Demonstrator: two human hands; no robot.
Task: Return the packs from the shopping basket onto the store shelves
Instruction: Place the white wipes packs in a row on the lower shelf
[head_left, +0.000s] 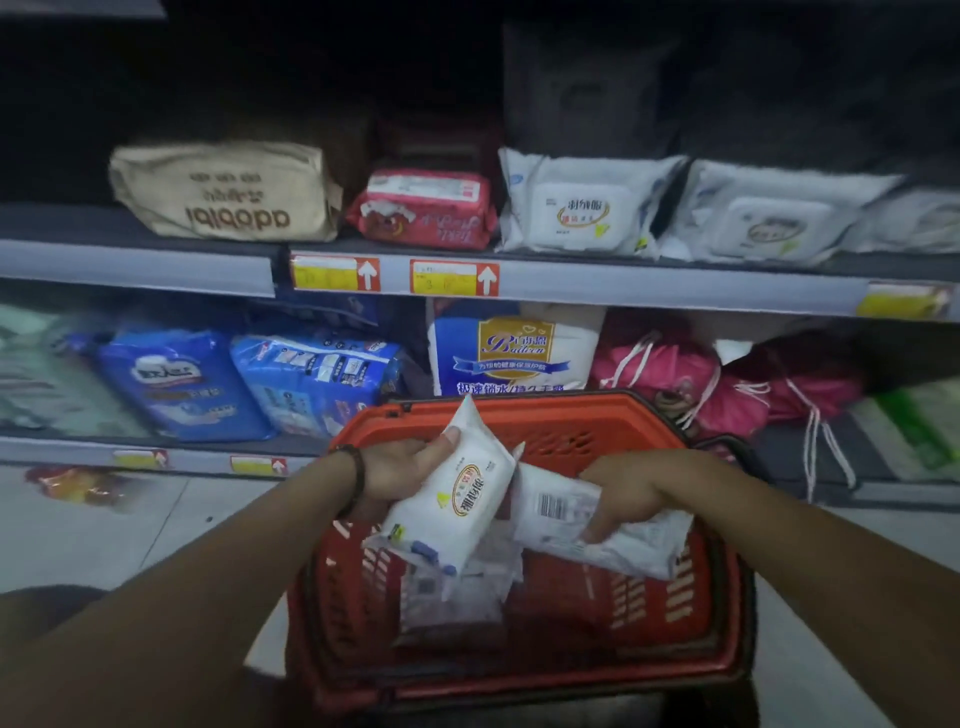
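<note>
Above the red basket (519, 670), the left hand (402, 462) grips an upright white pack (457, 499); the right hand (623, 488) is closed on a second pack (587, 530) lying just beside it.

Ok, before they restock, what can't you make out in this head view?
- Packs under the two held ones in the red basket: count hidden by the left hand, right hand.
- Price tags: blurred, unreadable.
- Top shelf: too dark.
- Far-right packs: cut off by the edge.

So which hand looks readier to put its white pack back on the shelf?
Probably the left hand: its white plastic pack is lifted above the red plastic basket, while the right hand sits lower.
</note>
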